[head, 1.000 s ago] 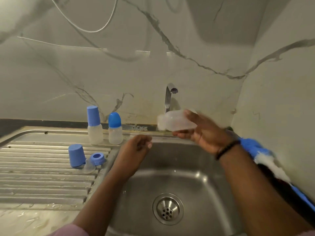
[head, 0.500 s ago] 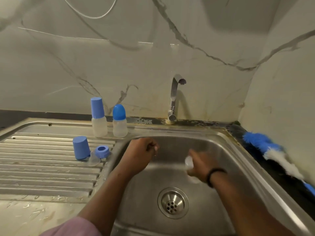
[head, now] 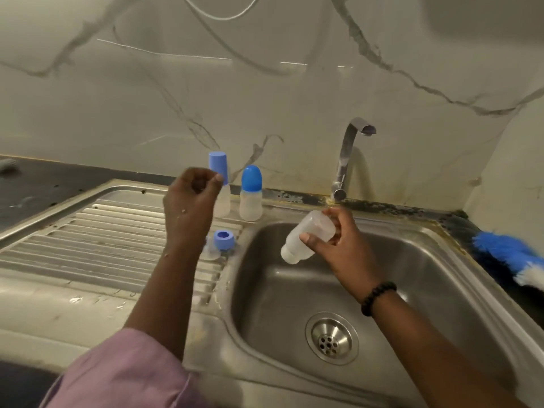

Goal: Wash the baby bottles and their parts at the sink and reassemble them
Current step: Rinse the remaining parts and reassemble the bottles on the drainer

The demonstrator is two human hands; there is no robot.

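Note:
My right hand (head: 341, 248) grips a clear, capless bottle body (head: 307, 240) over the sink basin (head: 418, 269), tilted with its mouth down and to the left. My left hand (head: 190, 207) is raised above the drainboard (head: 88, 240), fingers curled, with nothing visible in it. Behind it stand two capped bottles: one with a tall blue cap (head: 218, 167), partly hidden by my fingers, and one with a rounded blue cap (head: 251, 192). A blue screw ring (head: 223, 239) and a clear nipple (head: 212, 252) lie at the drainboard's edge by my left wrist.
The tap (head: 350, 160) rises behind the basin with no water running. The drain strainer (head: 331, 338) sits in the basin floor. A blue and white bottle brush (head: 506, 254) lies on the dark counter at the right.
My right hand has lifted the bottle from low in the basin, tilted mouth down. My left hand left the sink rim and rose over the drainboard, now covering the loose blue cap.

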